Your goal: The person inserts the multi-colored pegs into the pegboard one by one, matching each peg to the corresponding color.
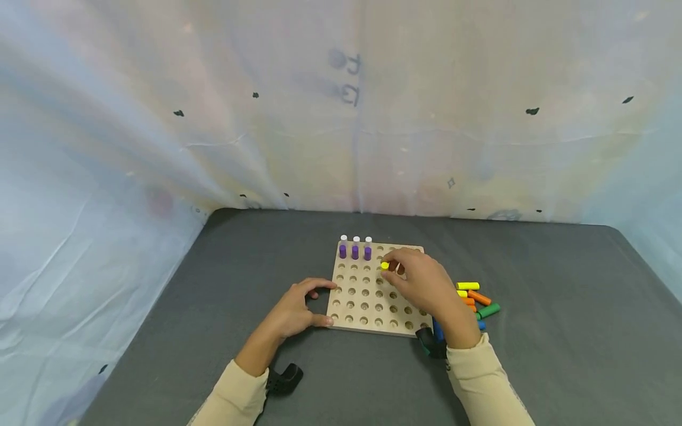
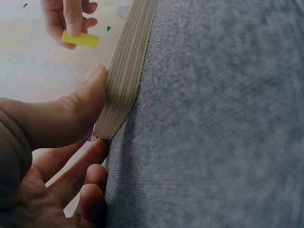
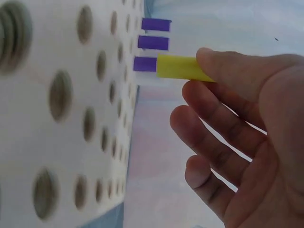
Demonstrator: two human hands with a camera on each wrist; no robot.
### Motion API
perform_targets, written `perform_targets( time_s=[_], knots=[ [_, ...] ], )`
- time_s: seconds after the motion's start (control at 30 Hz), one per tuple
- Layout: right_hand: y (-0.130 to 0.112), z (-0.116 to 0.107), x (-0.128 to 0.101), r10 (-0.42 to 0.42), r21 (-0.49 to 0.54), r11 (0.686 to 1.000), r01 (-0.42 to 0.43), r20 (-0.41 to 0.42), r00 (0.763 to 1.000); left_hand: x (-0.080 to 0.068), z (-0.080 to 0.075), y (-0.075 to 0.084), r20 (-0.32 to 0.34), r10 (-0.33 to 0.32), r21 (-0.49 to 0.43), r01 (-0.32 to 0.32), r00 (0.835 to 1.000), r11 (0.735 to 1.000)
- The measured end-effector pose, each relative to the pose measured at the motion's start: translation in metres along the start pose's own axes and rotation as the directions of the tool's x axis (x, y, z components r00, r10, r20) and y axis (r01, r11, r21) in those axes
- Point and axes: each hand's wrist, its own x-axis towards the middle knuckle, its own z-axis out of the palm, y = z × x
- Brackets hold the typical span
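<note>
A square wooden pegboard (image 1: pixel 367 302) with rows of round holes lies on the grey table. Three purple pegs (image 1: pixel 354 252) stand near its far left corner, with three white pegs (image 1: pixel 356 239) just behind them. My right hand (image 1: pixel 391 264) hovers over the board's far middle and pinches a yellow peg (image 1: pixel 385 265) at the fingertips. The right wrist view shows that yellow peg (image 3: pixel 183 67) lined up beside the purple pegs (image 3: pixel 153 42), clear of the holes. My left hand (image 1: pixel 319 305) grips the board's near left edge, its thumb (image 2: pixel 90 99) pressed on the board's side (image 2: pixel 126 76).
A loose heap of coloured pegs (image 1: pixel 474 299), yellow, orange, green and blue, lies on the cloth right of the board. Pale sheeting (image 1: pixel 341 118) walls in the table behind and on both sides. Black wrist mounts (image 1: pixel 285 378) sit by my sleeves.
</note>
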Motion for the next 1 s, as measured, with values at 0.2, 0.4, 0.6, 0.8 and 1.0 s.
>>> perform_targets(
  time_s=[0.2, 0.4, 0.6, 0.8, 1.0],
  knots=[
    [-0.006, 0.006, 0.015, -0.052, 0.024, 0.998, 0.051, 0.028, 0.998, 0.001, 0.001, -0.001, 0.004, -0.008, -0.014, 0.008, 1.000, 1.000],
    [-0.012, 0.007, 0.037, -0.111, 0.014, 0.994, 0.110, 0.061, 0.992, 0.001, -0.001, -0.001, 0.014, -0.001, 0.001, 0.001, 1.000, 1.000],
    [-0.012, 0.012, 0.045, -0.090, 0.035, 0.996, 0.087, 0.103, 0.991, 0.004, -0.001, 0.001, 0.017, 0.006, 0.017, -0.006, 1.000, 1.000],
    [-0.011, 0.025, 0.053, -0.061, 0.048, 0.997, 0.056, 0.104, 0.993, 0.005, -0.003, 0.001, 0.012, 0.004, 0.022, -0.004, 1.000, 1.000],
    [-0.022, 0.038, 0.056, -0.063, 0.051, 0.997, 0.059, 0.087, 0.994, 0.002, -0.001, -0.001, 0.022, 0.011, 0.015, -0.011, 1.000, 1.000]
  ],
)
